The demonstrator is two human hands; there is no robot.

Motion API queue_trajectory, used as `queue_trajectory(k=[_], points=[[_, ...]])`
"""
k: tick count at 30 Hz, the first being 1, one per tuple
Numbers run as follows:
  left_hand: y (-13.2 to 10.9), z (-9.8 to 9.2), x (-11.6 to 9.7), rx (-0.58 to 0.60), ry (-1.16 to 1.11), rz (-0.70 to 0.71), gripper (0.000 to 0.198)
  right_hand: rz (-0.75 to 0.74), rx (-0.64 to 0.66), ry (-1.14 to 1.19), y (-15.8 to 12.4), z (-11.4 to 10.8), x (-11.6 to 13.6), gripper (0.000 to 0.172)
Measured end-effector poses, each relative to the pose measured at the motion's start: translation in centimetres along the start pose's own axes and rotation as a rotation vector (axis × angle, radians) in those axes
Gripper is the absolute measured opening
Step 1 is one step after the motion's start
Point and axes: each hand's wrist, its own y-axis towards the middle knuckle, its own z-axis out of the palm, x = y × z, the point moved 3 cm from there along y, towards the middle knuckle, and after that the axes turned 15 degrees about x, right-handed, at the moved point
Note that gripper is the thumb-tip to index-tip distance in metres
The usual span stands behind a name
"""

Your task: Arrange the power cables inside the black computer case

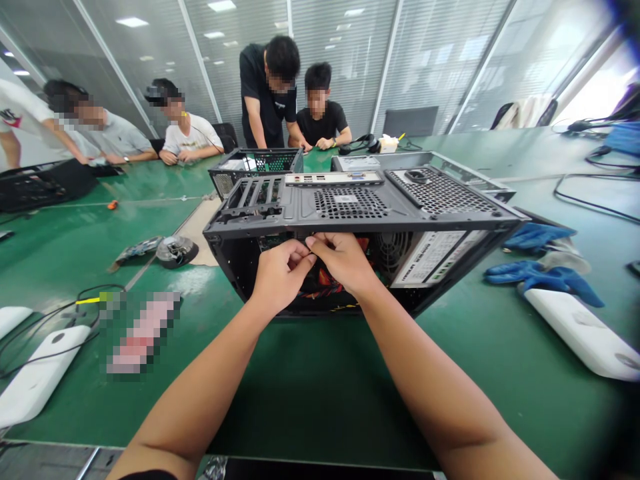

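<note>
A black computer case (295, 227) lies on the green table with its rear panel facing up and its side open toward me. Both hands reach into that opening, just under the top edge. My left hand (283, 270) has thumb and fingers pinched together. Beside it, touching or nearly so, my right hand (343, 257) is also closed in a pinch. What sits between the fingertips is too small or hidden to make out. To the right inside the case is a power supply (425, 257) with a white label. Red and dark cables (325, 288) show below my hands.
Blue gloves (545, 273) and a white oblong device (583, 333) lie at right. Another white device (45, 373) with black cable is at left, near a roll of tape (176, 251). A second case (255, 160) stands behind. Several people work across the table (240, 413).
</note>
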Motion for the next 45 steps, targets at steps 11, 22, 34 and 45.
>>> queue_trajectory(k=[11,22,34,45], points=[[-0.04,-0.09,-0.02,0.005,0.039,0.007,0.01,-0.008,-0.005,-0.009,0.02,0.06,-0.1,0.034],[0.12,0.08,0.22,0.011,0.0,0.007,0.009,-0.01,-0.003,-0.013,0.03,0.05,-0.03,0.032],[0.06,-0.14,0.27,0.018,0.107,0.024,0.01,0.008,-0.002,0.019,-0.1,0.09,0.59,0.033],[0.0,-0.11,0.06,-0.002,0.018,-0.026,0.01,-0.019,0.009,0.005,0.06,0.1,0.31,0.031]])
